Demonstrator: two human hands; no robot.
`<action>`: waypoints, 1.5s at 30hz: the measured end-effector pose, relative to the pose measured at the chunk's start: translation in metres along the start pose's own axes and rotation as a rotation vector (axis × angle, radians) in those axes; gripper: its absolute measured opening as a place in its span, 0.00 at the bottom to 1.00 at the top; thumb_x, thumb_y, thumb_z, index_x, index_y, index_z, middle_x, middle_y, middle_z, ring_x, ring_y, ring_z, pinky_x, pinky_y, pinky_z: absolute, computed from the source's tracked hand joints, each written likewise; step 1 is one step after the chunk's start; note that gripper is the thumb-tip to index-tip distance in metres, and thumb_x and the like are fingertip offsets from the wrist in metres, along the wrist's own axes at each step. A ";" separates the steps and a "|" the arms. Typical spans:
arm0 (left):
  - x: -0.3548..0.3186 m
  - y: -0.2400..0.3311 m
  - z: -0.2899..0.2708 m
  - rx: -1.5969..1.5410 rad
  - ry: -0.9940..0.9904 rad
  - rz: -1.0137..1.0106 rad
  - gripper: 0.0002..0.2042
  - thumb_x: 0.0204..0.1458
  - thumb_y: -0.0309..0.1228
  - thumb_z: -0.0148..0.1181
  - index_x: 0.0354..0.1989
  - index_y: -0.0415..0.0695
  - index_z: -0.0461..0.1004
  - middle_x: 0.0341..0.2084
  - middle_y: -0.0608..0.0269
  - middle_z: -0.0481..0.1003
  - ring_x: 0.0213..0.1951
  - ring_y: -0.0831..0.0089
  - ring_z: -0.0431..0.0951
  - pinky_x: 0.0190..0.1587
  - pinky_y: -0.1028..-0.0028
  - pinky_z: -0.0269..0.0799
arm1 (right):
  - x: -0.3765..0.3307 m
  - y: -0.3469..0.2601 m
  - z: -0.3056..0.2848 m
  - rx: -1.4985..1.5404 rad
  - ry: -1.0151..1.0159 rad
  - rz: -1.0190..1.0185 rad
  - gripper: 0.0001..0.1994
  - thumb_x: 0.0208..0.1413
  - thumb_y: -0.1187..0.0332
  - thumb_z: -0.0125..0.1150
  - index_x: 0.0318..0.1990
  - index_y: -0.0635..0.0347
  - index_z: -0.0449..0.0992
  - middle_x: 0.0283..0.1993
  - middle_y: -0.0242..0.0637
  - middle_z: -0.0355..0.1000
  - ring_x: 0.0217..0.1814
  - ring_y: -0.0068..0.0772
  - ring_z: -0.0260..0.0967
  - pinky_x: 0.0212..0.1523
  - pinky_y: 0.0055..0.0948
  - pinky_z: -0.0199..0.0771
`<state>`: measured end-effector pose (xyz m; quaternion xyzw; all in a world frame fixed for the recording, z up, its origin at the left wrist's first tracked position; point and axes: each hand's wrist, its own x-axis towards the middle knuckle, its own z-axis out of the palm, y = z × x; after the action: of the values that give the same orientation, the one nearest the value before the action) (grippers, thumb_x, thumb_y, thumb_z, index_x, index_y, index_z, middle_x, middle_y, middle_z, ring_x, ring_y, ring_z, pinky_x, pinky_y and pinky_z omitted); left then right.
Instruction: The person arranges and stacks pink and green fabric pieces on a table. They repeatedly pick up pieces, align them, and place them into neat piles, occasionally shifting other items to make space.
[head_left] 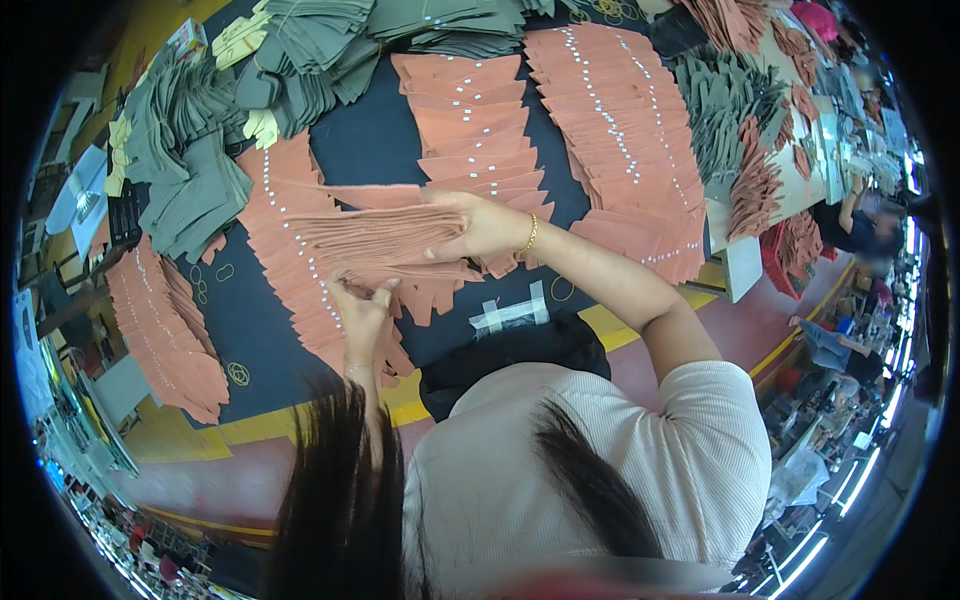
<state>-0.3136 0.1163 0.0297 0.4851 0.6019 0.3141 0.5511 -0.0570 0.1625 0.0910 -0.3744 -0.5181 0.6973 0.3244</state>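
A thick stack of coral-pink cut fabric pieces [375, 240] is held above the dark table, its layered edges facing me. My right hand [484, 226], with a bracelet at the wrist, is closed around the stack's right end, thumb in front. At the lower edge of the same stack, my left hand [364, 315] is closed with thumb and fingers on the fabric. Under and beside the stack lies a fanned row of coral pieces [275, 200] with small white labels. Another labelled coral row [468, 110] runs behind my right hand.
A wide coral pile [625, 140] lies to the right, and a smaller one [165, 330] at far left. Grey-green fabric stacks [190, 130] cover the far left of the dark table [365, 145]. Clear tape [510, 315] sticks at the near edge. Other people [870, 225] are at right.
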 end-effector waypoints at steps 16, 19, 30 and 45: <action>0.011 0.100 -0.035 -0.017 -0.292 0.331 0.41 0.33 0.19 0.77 0.57 0.44 0.58 0.53 0.53 0.66 0.56 0.63 0.68 0.59 0.64 0.67 | -0.095 -0.052 0.036 0.222 0.403 -0.209 0.31 0.48 0.76 0.70 0.62 0.64 0.66 0.59 0.34 0.69 0.58 0.23 0.66 0.60 0.26 0.67; 0.009 0.102 -0.025 0.044 -0.460 0.314 0.40 0.33 0.19 0.76 0.58 0.42 0.60 0.53 0.54 0.67 0.55 0.63 0.69 0.60 0.64 0.65 | -0.125 -0.020 0.050 0.201 0.595 -0.229 0.33 0.47 0.71 0.73 0.62 0.65 0.66 0.61 0.35 0.68 0.60 0.26 0.65 0.62 0.30 0.65; -0.022 0.122 0.086 0.226 -0.909 0.037 0.36 0.36 0.15 0.73 0.57 0.38 0.64 0.49 0.59 0.70 0.55 0.70 0.69 0.60 0.70 0.65 | -0.216 0.091 0.082 0.796 0.892 -0.375 0.40 0.45 0.83 0.68 0.67 0.65 0.57 0.65 0.41 0.63 0.68 0.36 0.60 0.69 0.38 0.59; 0.000 0.054 0.186 0.612 -0.960 0.082 0.36 0.38 0.22 0.73 0.60 0.32 0.65 0.57 0.51 0.69 0.61 0.63 0.66 0.65 0.67 0.58 | -0.237 0.207 0.073 1.080 1.130 -0.475 0.33 0.47 0.85 0.65 0.63 0.63 0.63 0.61 0.40 0.68 0.64 0.33 0.65 0.64 0.34 0.67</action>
<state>-0.1210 0.1046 0.0425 0.7339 0.3280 -0.1090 0.5847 -0.0118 -0.1241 -0.0517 -0.3418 0.0656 0.4696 0.8114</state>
